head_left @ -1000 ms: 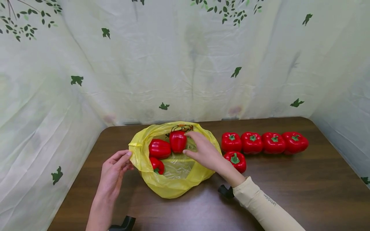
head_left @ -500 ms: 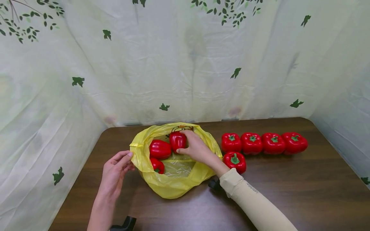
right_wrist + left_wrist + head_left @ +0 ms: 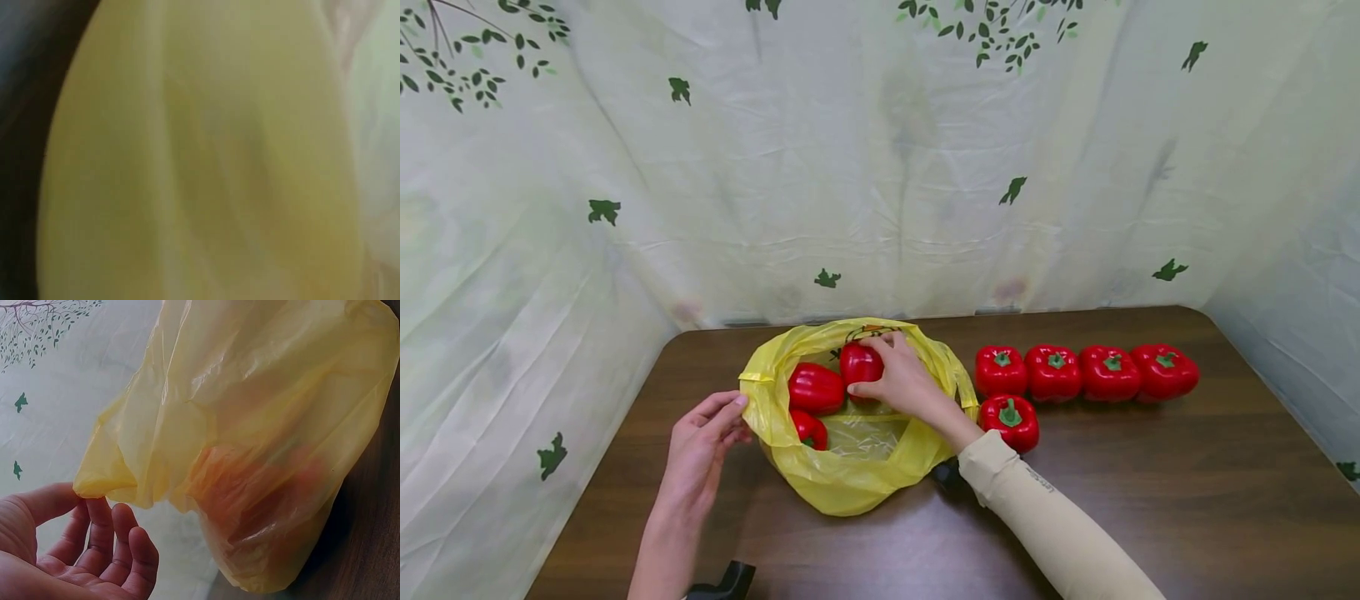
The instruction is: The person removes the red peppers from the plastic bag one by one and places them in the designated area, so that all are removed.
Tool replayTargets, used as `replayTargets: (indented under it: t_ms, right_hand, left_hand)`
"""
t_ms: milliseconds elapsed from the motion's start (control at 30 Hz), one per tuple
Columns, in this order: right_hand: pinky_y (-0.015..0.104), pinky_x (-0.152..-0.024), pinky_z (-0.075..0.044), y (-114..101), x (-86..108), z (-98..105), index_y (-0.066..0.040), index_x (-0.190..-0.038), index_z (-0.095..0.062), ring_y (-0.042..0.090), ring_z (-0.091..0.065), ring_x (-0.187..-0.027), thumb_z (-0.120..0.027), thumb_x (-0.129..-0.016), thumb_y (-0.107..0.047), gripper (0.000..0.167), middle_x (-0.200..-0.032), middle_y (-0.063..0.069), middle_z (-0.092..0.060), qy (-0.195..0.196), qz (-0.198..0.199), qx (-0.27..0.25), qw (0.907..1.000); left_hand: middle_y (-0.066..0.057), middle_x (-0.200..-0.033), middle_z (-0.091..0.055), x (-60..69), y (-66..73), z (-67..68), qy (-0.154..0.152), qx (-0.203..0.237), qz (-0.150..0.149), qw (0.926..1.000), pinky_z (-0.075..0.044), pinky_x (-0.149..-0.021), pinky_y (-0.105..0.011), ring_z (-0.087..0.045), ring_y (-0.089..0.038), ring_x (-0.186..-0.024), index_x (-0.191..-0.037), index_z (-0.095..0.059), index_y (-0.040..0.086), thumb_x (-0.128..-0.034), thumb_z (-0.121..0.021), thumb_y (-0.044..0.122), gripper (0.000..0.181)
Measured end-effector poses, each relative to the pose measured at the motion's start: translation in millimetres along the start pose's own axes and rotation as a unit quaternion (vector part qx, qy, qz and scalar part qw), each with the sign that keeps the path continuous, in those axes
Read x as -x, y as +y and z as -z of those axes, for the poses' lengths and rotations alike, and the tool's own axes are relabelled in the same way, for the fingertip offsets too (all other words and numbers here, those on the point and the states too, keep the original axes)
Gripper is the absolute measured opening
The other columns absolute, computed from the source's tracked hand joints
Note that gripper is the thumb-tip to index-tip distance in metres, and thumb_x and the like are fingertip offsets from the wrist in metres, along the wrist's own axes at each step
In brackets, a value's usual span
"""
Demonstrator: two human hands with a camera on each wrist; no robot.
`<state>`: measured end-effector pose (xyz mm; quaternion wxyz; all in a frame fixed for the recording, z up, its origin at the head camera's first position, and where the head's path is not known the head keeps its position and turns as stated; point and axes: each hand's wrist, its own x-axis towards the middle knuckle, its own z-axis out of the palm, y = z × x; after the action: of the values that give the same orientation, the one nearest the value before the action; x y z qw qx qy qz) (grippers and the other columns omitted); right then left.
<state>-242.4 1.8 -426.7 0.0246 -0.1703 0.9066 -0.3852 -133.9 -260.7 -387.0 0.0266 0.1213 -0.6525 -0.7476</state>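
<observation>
At the left, the person's left hand [image 3: 698,450] is pinching the rim of a yellow plastic bag [image 3: 842,485] between thumb and forefinger, its other fingers curling loosely below. Inside the bag's mouth, one red bell pepper [image 3: 815,389] is lying on its side, with a smaller-looking pepper [image 3: 808,429] partly showing in front of it. Just to their right, the right hand [image 3: 904,375] is reaching into the bag and gripping a third pepper [image 3: 857,367], thumb nearer the viewer; whether it is touching the bottom cannot be told. Beyond the bag, a single upright pepper [image 3: 1009,422] is sitting before a row of four peppers [image 3: 1084,375] on the wooden table [image 3: 1150,483].
</observation>
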Motion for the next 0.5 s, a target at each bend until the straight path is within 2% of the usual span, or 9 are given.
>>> replayTargets:
  t_ms: [100,233,400,500]
  right_hand:
    - [0.041,-0.091,-0.049,-2.1,0.0,0.4,-0.020,-0.137,-0.053,0.026,-0.053,-0.112,-0.082,-0.080,-0.038,0.067,-0.136,0.008,-0.044,-0.005,-0.002,-0.012,0.9999]
    - [0.038,-0.085,-0.051,-5.3,0.2,-0.6,-0.017,-0.129,-0.055,0.022,-0.056,-0.102,-0.083,-0.078,-0.041,0.063,-0.121,0.006,-0.052,-0.005,-0.011,-0.018,0.9998]
    - [0.032,-0.074,-0.050,-8.2,1.7,-4.4,-0.016,-0.116,-0.052,0.018,-0.056,-0.088,-0.086,-0.073,-0.048,0.064,-0.105,0.002,-0.054,-0.002,-0.034,0.001,0.9994]
    - [0.031,-0.071,-0.049,-10.0,3.6,-4.8,-0.017,-0.112,-0.050,0.017,-0.056,-0.085,-0.087,-0.071,-0.047,0.063,-0.101,0.001,-0.054,-0.005,-0.030,0.013,0.9994]
  left_hand:
    - [-0.001,-0.087,-0.068,0.1,-0.1,0.1,-0.001,0.000,0.000,1.0000,-0.054,-0.072,-0.027,-0.061,-0.015,-0.072,-0.101,-0.071,0.008,-0.0903,-0.073,0.027,0.021]
    - [-0.001,-0.087,-0.068,0.4,-0.2,0.2,-0.003,0.000,-0.003,1.0000,-0.054,-0.072,-0.027,-0.061,-0.015,-0.073,-0.102,-0.071,0.008,-0.0904,-0.073,0.027,0.022]
    - [-0.001,-0.085,-0.068,-0.6,-1.0,0.1,-0.008,0.005,-0.012,0.9999,-0.054,-0.070,-0.027,-0.061,-0.015,-0.071,-0.099,-0.071,0.008,-0.0914,-0.072,0.024,0.018]
    - [-0.001,-0.081,-0.067,-2.1,-1.5,0.1,-0.014,0.012,-0.022,0.9996,-0.054,-0.067,-0.027,-0.061,-0.014,-0.069,-0.097,-0.071,0.009,-0.0927,-0.071,0.021,0.013]
